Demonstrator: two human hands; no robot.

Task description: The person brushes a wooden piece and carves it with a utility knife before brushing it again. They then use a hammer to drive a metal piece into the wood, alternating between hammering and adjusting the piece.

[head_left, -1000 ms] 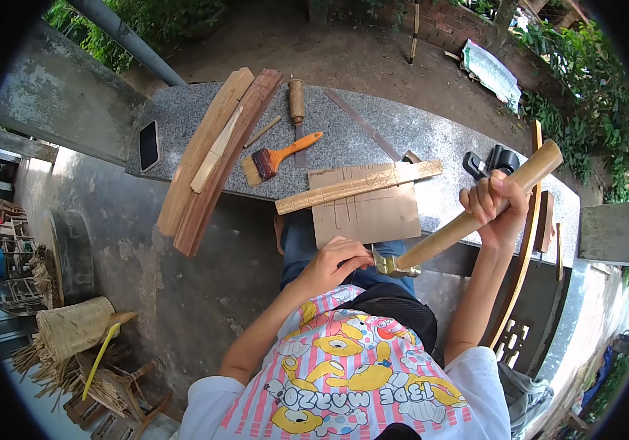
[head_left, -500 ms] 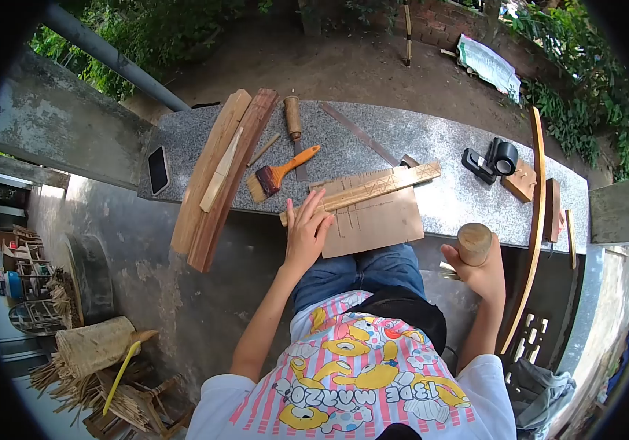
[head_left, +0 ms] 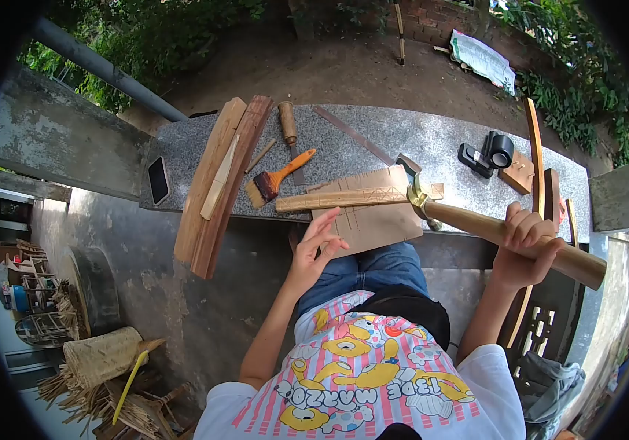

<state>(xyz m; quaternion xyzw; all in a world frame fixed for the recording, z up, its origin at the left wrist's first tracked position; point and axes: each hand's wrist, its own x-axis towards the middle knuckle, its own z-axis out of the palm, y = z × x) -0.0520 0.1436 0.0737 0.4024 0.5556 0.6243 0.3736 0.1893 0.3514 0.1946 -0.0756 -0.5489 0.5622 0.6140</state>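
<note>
My right hand (head_left: 525, 246) is wrapped round the wooden handle of a hammer-like tool (head_left: 468, 220). Its metal head lies over the right end of a marked wooden strip (head_left: 344, 198); whether they touch I cannot tell. The strip rests across a brown cardboard sheet (head_left: 380, 224) at the bench's near edge. My left hand (head_left: 314, 246) holds nothing, its fingers apart, just below the strip and beside the sheet's left edge.
On the stone bench (head_left: 351, 125) lie an orange brush (head_left: 281, 176), a chisel (head_left: 289, 128), a metal ruler (head_left: 351, 133), long boards (head_left: 215, 183), a phone (head_left: 158, 180) and a black tape-like tool (head_left: 498, 152). A long curved strip (head_left: 536, 154) leans at the right.
My left hand has come off the strip and moved slightly down. My right hand has risen to the right, and the tool's head has swung into view over the strip.
</note>
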